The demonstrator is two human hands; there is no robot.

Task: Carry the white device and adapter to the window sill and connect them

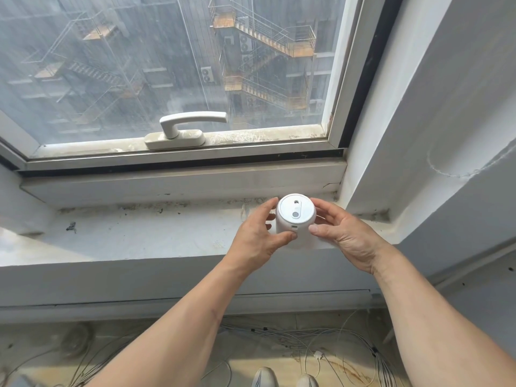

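Window sill (134,241) spans mid-frame, under the window handle (178,129). White device (296,216) sits right of center over the sill, round face toward camera, small port on its lower edge. Left hand (259,238) and right hand (343,233) flank it, fingers and thumbs pinching its sides. Adapter not identifiable.

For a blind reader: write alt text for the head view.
Both hands, left hand and right hand, grip a round white device over a dusty window sill. Behind it, a closed window's white handle; loose cables lie on the floor.
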